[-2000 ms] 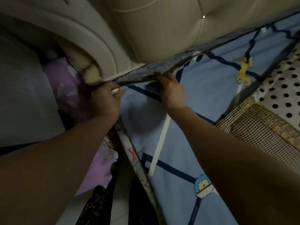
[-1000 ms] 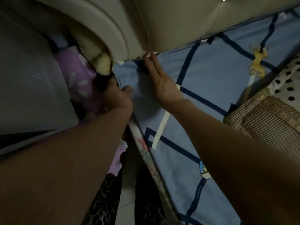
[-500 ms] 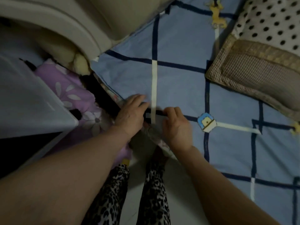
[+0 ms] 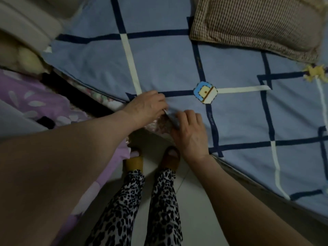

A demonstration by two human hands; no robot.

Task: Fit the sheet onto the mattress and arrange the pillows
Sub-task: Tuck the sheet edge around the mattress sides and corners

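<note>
The blue sheet, crossed with navy and cream bands, covers most of the mattress, whose floral side shows as a strip along the near edge, running from upper left to lower right across the view. A brown checked pillow lies on the sheet at the far right, well apart from the hands. A purple flowered quilt is bunched on the floor to the left, beside the bed. Both hands meet at the sheet's near hem, directly ahead of the person's feet: the left hand curls over the edge and the right hand pinches the lifted hem just beside it, fingers closed on the cloth. Judged from this, the hem wants drawing down and under along the mattress edge, and since the untucked run extends to the lower right, the right hand is nearer the work ahead.
</note>
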